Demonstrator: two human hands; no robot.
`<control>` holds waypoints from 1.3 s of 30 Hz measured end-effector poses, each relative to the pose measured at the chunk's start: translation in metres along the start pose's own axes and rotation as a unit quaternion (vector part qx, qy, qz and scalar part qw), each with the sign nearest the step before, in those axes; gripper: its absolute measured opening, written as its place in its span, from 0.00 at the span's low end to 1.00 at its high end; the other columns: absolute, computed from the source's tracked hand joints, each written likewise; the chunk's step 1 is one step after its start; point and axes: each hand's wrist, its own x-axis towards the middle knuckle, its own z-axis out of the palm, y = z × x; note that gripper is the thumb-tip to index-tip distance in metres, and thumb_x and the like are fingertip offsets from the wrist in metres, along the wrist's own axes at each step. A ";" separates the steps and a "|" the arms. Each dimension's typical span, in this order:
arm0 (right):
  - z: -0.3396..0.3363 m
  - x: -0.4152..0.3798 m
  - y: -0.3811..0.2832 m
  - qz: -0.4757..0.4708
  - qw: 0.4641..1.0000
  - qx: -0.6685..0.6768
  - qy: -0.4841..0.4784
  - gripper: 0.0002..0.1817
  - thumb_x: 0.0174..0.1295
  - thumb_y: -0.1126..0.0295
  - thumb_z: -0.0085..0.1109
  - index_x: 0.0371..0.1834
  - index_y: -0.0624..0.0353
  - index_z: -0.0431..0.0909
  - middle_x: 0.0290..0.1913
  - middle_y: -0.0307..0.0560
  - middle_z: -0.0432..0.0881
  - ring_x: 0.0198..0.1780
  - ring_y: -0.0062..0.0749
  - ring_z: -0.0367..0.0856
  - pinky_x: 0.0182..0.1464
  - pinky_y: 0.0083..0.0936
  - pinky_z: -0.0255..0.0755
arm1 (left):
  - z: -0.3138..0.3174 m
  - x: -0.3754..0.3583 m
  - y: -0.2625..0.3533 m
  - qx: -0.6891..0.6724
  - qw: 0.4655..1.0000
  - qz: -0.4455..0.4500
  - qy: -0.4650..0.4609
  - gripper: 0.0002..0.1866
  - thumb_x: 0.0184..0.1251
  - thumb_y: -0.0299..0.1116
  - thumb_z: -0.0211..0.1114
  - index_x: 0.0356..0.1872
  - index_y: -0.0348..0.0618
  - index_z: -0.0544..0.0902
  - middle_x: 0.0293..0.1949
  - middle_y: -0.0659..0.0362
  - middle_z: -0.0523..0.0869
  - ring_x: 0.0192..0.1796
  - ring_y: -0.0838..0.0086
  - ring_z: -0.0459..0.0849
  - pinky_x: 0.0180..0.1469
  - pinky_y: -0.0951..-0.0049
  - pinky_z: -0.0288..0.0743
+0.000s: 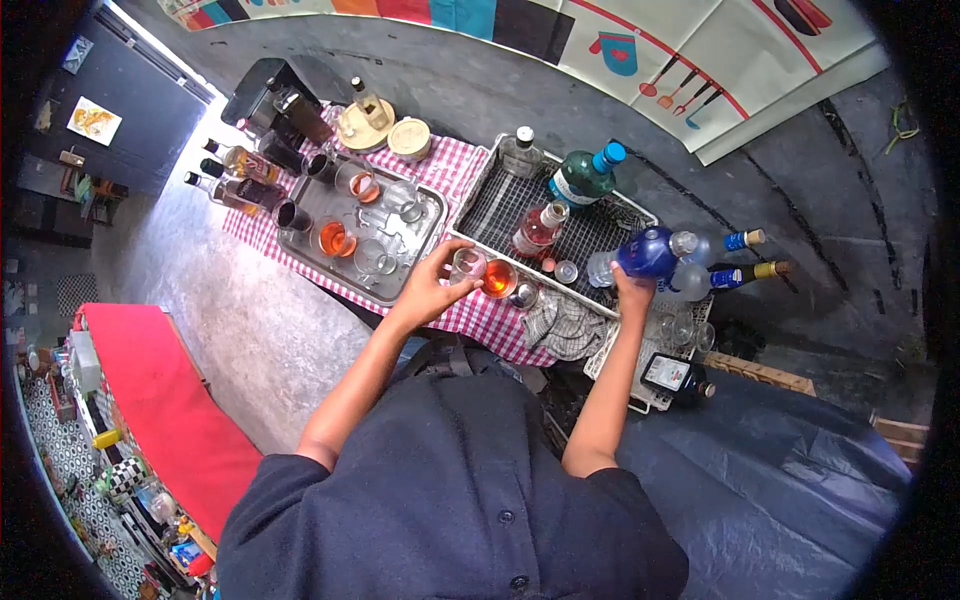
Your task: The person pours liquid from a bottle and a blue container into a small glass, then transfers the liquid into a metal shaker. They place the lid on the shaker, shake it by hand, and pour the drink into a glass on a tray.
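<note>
My left hand point(437, 288) is closed around a small clear glass point(468, 263) above the checked cloth. Right beside that glass stands a tumbler of orange drink point(499, 279), with a small shiny metal cup point(523, 296) close by. At the wire-mesh tray's right end, my right hand point(633, 287) grips a deep-blue bottle point(646, 254); its base is partly hidden. Near the tray's front edge lie a reddish cap point(548, 265) and a clear round piece point(566, 271). A bottle of pink liquid point(538, 230) stands in the tray between my hands.
A metal tray point(432, 225) on the left holds several glasses, some with orange drink. Bottles point(236, 180) crowd the table's far left. A teal bottle point(583, 178) stands in the mesh tray. A crumpled cloth point(565, 325) and a dark labelled bottle point(678, 376) are near the front right.
</note>
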 end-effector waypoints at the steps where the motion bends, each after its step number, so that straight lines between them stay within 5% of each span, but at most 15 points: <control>1: 0.001 -0.004 -0.021 -0.016 1.000 0.013 0.008 0.30 0.49 0.72 0.80 0.56 0.62 0.78 0.51 0.44 0.84 0.52 0.33 0.83 0.59 0.33 0.74 | -0.004 0.002 0.002 -0.005 1.000 0.006 -0.008 0.29 0.60 0.29 0.75 0.63 0.41 0.75 0.51 0.59 0.84 0.54 0.76 0.82 0.55 0.72 0.77; 10: 0.018 -0.065 -0.133 -0.140 0.990 -0.004 -0.017 0.40 0.49 0.69 0.75 0.68 0.59 0.67 0.58 0.46 0.77 0.56 0.37 0.80 0.64 0.37 0.71 | -0.048 0.010 0.037 -0.162 0.985 0.005 -0.066 0.30 0.60 0.22 0.73 0.65 0.38 0.73 0.54 0.58 0.82 0.57 0.75 0.81 0.61 0.72 0.76; 12: 0.040 -0.083 -0.155 -0.121 0.982 0.121 -0.086 0.41 0.50 0.70 0.73 0.70 0.59 0.65 0.58 0.46 0.78 0.59 0.39 0.81 0.65 0.42 0.73 | -0.060 0.010 0.042 -0.176 0.982 0.023 -0.071 0.31 0.60 0.23 0.74 0.65 0.38 0.73 0.54 0.58 0.82 0.57 0.75 0.81 0.61 0.72 0.76; 15: 0.066 -0.106 -0.197 -0.124 0.979 -0.010 -0.164 0.27 0.54 0.65 0.68 0.56 0.61 0.74 0.51 0.48 0.82 0.56 0.36 0.80 0.64 0.41 0.72 | -0.078 0.007 0.050 -0.176 0.981 0.035 -0.076 0.33 0.58 0.23 0.74 0.66 0.38 0.73 0.55 0.58 0.82 0.58 0.75 0.80 0.61 0.73 0.75; 20: 0.103 -0.132 -0.216 -0.114 0.967 -0.184 -0.135 0.41 0.40 0.74 0.79 0.63 0.64 0.73 0.57 0.48 0.84 0.57 0.34 0.84 0.61 0.33 0.77 | -0.107 0.001 0.054 -0.189 0.977 0.054 -0.076 0.33 0.56 0.21 0.75 0.66 0.38 0.73 0.56 0.58 0.81 0.59 0.76 0.80 0.62 0.73 0.74; 22: 0.122 -0.135 -0.235 -0.080 0.959 -0.168 -0.215 0.49 0.31 0.69 0.86 0.64 0.62 0.72 0.56 0.51 0.83 0.58 0.39 0.84 0.63 0.37 0.76 | -0.120 -0.004 0.055 -0.202 0.975 0.054 -0.078 0.34 0.56 0.20 0.75 0.66 0.38 0.73 0.56 0.59 0.80 0.59 0.76 0.79 0.63 0.73 0.74; 27: 0.141 -0.147 -0.241 -0.053 0.925 -0.253 -0.279 0.41 0.33 0.70 0.81 0.58 0.61 0.76 0.51 0.52 0.85 0.54 0.45 0.85 0.60 0.38 0.76 | -0.150 -0.014 0.051 -0.135 0.986 0.074 -0.071 0.33 0.55 0.23 0.77 0.64 0.38 0.74 0.56 0.59 0.81 0.59 0.75 0.80 0.64 0.72 0.73; 39: 0.168 -0.151 -0.285 -0.139 0.844 -0.388 -0.344 0.41 0.36 0.65 0.80 0.59 0.64 0.74 0.53 0.57 0.81 0.57 0.55 0.81 0.61 0.42 0.75 | -0.204 -0.017 0.031 -0.015 0.984 0.158 -0.080 0.32 0.52 0.24 0.77 0.62 0.40 0.77 0.55 0.56 0.81 0.60 0.70 0.80 0.64 0.67 0.72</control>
